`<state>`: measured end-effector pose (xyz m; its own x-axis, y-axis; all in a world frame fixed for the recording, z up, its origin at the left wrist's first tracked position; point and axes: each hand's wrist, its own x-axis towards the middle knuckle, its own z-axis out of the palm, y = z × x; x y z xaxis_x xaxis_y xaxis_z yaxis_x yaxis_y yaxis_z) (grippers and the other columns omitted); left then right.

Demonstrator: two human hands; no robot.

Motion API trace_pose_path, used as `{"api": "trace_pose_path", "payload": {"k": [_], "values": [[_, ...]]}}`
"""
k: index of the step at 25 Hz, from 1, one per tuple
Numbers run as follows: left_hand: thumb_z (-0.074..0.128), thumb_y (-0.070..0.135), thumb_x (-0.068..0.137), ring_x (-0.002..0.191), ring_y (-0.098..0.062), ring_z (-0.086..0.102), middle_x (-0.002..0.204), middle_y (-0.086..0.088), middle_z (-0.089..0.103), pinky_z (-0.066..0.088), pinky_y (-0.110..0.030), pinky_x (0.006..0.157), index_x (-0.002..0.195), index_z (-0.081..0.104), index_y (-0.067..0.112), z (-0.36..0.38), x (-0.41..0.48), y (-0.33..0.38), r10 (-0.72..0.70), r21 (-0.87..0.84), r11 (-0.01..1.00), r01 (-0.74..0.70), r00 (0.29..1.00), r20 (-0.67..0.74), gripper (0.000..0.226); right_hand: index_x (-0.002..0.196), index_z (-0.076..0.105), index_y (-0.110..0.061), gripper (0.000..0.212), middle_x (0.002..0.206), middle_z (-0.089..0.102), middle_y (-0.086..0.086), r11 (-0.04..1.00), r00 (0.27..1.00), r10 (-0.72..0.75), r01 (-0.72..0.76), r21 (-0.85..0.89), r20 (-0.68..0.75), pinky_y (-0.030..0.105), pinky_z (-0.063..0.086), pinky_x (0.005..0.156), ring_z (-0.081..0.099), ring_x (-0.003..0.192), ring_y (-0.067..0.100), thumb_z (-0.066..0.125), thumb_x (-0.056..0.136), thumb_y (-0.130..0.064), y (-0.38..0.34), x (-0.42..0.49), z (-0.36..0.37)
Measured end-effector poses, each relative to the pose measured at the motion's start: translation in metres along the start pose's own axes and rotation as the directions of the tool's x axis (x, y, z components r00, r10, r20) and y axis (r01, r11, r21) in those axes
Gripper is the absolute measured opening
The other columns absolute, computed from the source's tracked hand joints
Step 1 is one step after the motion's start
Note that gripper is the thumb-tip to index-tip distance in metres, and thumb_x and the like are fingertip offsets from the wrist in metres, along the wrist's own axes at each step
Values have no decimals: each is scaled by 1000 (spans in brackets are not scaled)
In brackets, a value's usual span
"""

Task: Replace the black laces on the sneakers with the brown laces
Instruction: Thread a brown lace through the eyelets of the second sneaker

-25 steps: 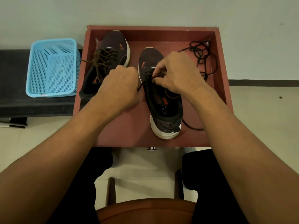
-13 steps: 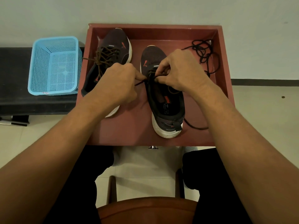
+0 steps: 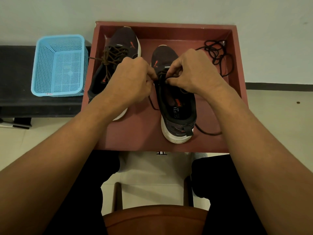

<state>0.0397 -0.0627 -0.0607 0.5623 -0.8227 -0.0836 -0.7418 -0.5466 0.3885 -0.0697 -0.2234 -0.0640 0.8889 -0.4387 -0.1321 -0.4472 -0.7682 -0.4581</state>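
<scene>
Two dark sneakers stand in a red-brown tray point(image 3: 135, 139). The left sneaker point(image 3: 125, 39) is laced with a brown lace point(image 3: 111, 56) whose end hangs over the tray's left wall. My left hand point(image 3: 130, 82) and my right hand point(image 3: 191, 72) meet over the front eyelets of the right sneaker point(image 3: 177, 116), each pinching a dark lace that looks brown. One end of that lace point(image 3: 208, 133) trails beside the heel. Loose black laces point(image 3: 216, 53) lie bunched in the tray's far right corner. My fingers hide the eyelets.
A light blue plastic basket point(image 3: 59, 65) sits on a black bench point(image 3: 15, 82) left of the tray. A wall rises just behind the tray. My legs and a brown chair seat point(image 3: 152, 217) are below the tray's near edge.
My left hand has moved right and in towards the right sneaker's eyelets, and both hands now pinch the lace close together. The sneakers have stayed in place.
</scene>
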Motion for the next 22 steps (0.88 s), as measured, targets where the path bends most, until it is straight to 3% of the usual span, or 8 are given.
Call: {"api": "trace_pose_path", "payload": {"k": [2, 5, 8, 12, 15, 17, 20, 22], "values": [[65, 5, 91, 66, -14, 52, 59, 19, 48, 59, -40, 90, 104, 82, 18, -5, -2, -3, -4, 50, 999, 1, 998, 65, 26, 96, 84, -31, 14, 71, 60, -17, 1000, 1000, 11, -11, 6, 17, 29, 57, 76, 65, 81, 9, 86, 84, -37, 0, 0, 0], [70, 11, 86, 79, -22, 64, 77, 3, 67, 61, -44, 86, 96, 80, 15, 2, -2, -11, -59, 164, 986, 34, 987, 152, 15, 95, 84, -31, 14, 82, 69, -11, 1000, 1000, -3, 3, 11, 21, 30, 59, 78, 69, 86, 10, 87, 83, -36, -1, 0, 1], [74, 22, 80, 80, -29, 65, 96, -8, 70, 62, -47, 77, 100, 75, 15, 7, -4, -11, -93, 245, 968, 48, 980, 176, 21, 96, 84, -31, 14, 88, 72, -11, 1000, 999, -10, 10, 11, 31, 27, 57, 77, 69, 88, 9, 86, 83, -37, 0, 0, 1], [70, 30, 88, 85, -33, 69, 94, -4, 73, 61, -49, 79, 104, 79, 30, 1, -1, -4, 9, 149, 989, -19, 998, 68, 18, 103, 83, -28, 20, 80, 65, -14, 997, 994, -78, 75, 36, 80, 23, 50, 76, 62, 82, 5, 84, 85, -36, -1, -2, -8], [73, 37, 90, 94, -32, 70, 99, -3, 75, 61, -51, 83, 105, 78, 34, 3, 0, 4, 66, 48, 997, -65, 997, -27, 16, 109, 82, -29, 26, 89, 71, -19, 989, 982, -132, 120, 91, 137, 11, 49, 73, 64, 78, -3, 84, 84, -37, 4, -7, -18], [79, 34, 88, 90, -23, 72, 93, 1, 76, 62, -47, 84, 98, 80, 32, 4, 0, 1, 29, -17, 999, -30, 999, -30, 10, 115, 79, -31, 35, 95, 74, -20, 975, 970, -165, 133, 177, 180, 9, 51, 76, 68, 87, -6, 87, 82, -38, 9, -11, -25], [82, 25, 88, 79, -11, 73, 80, 5, 76, 62, -39, 86, 92, 81, 25, 1, 2, -1, -11, -97, 995, 10, 1000, -8, 4, 125, 72, -32, 51, 111, 72, -18, 961, 961, -181, 127, 245, 211, 17, 52, 87, 66, 106, -2, 90, 78, -39, 17, -16, -34], [79, 20, 90, 79, -9, 72, 81, 4, 77, 61, -35, 90, 95, 81, 21, -1, 2, 1, -21, -116, 993, 24, 999, 27, 6, 127, 67, -34, 60, 118, 65, -17, 975, 969, -150, 112, 191, 198, 22, 51, 89, 62, 109, 2, 91, 73, -45, 23, -17, -38]]}}
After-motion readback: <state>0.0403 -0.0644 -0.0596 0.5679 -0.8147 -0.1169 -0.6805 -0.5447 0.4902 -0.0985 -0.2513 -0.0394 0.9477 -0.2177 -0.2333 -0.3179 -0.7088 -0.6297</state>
